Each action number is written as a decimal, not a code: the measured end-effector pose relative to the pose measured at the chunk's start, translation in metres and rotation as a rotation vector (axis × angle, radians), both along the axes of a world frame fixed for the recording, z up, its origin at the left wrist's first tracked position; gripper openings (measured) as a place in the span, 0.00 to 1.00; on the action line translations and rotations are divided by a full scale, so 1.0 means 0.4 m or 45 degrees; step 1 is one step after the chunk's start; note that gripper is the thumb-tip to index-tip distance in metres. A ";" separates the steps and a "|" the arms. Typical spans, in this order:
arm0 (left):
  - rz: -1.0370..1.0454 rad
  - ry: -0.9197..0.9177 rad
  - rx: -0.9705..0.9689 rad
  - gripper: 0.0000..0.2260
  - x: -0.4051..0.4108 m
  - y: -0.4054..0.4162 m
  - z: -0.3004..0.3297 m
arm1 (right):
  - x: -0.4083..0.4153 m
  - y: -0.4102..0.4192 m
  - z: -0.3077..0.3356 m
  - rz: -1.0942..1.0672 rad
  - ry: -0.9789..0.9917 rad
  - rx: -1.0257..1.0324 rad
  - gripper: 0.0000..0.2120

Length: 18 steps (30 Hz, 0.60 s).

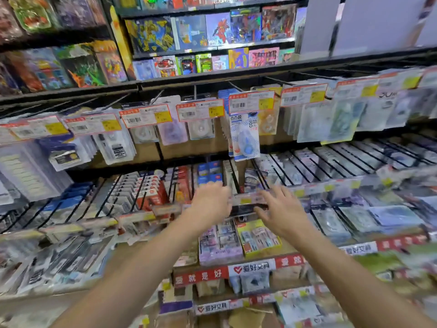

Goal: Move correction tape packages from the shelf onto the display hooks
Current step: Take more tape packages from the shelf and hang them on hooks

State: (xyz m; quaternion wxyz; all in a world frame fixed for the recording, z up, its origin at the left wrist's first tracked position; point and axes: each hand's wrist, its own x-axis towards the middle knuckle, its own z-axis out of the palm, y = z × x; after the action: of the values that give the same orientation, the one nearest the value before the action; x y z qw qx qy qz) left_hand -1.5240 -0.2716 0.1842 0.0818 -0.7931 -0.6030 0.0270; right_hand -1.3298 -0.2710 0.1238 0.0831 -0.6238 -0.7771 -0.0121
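Note:
Both of my arms reach forward to the middle row of display hooks. My left hand (210,202) is blurred, its fingers curled near the front end of a hook (248,204) that carries a price tag. My right hand (281,209) is spread, fingers apart, just right of that tag. Neither hand clearly holds a package. A blue and white correction tape package (244,138) hangs from an upper hook above my hands. Another small package (254,178) sits tilted on the hook rods behind my fingers.
Rows of black hook rods (331,162) loaded with carded stationery fill the wall. Price tags (201,111) hang along the upper row. A yellow box (259,236) and a purple box (220,242) stand on the shelf below my hands. Toy boxes (212,31) fill the top shelves.

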 end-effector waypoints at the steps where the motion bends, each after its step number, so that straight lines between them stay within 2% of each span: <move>1: -0.052 -0.004 -0.010 0.12 0.029 -0.019 -0.005 | 0.021 -0.027 -0.003 -0.022 0.007 -0.015 0.28; 8: -0.369 0.027 -0.108 0.13 0.284 -0.092 -0.080 | 0.238 -0.191 -0.027 -0.245 0.004 -0.195 0.24; 12: -0.500 0.029 -0.103 0.09 0.450 -0.113 -0.090 | 0.383 -0.235 -0.036 -0.373 0.025 -0.239 0.25; 18: -0.652 0.048 -0.140 0.12 0.777 -0.098 -0.115 | 0.656 -0.275 -0.055 -0.567 0.090 -0.323 0.24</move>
State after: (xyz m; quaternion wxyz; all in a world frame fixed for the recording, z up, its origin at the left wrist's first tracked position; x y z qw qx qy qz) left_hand -1.2134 -0.3107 0.1382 0.0539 -0.9225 -0.3785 0.0527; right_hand -1.0674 -0.3809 0.1019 0.0266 -0.7850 -0.6124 0.0894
